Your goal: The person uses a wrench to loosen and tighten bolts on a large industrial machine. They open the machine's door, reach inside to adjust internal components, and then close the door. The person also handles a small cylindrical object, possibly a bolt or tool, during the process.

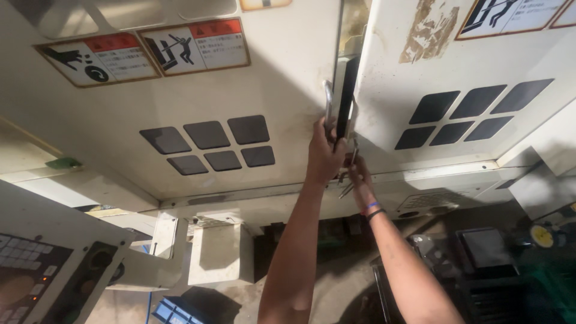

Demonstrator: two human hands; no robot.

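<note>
Both forearms were bare, without sleeves; the right wrist (372, 209) wore a blue band and a black band.

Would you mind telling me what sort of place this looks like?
Probably a factory or machine shop. Two cream sliding machine doors carry warning stickers and dark window panes, a control panel sits nearby, and both hands grip the door handles.

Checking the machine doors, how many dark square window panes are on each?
12: six on the left door, six on the right door, both in two rows of three. None appear hidden.
</note>
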